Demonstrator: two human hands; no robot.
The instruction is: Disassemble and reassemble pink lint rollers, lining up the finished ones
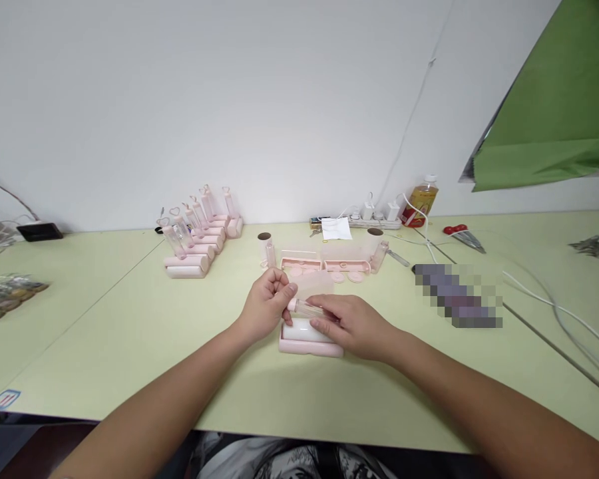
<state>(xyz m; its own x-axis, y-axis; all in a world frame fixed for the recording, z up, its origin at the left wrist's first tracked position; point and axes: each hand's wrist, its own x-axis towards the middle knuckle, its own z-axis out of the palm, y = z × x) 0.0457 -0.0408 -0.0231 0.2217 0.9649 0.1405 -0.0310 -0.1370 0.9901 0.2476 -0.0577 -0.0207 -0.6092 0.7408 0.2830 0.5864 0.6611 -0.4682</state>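
Note:
Between my two hands lies a small clear tube (307,307) with a pale pink cap, held sideways. My left hand (264,303) pinches the cap end with thumb and fingers. My right hand (359,324) is closed around the tube's other end, and its fingers cover much of it. Just under the tube sits an open pink case (310,347) with a white roll (298,328) inside, its right part hidden by my right hand. A pale, see-through pink piece (315,283) shows behind the tube.
At left stand several pink cases (187,266) with upright clear tubes. Behind my hands are open pink cases (347,267), round pink pieces (354,277) and upright rolls (264,237). A power strip (379,223), drink bottle (420,203), red-handled tool (462,236) and cables lie right.

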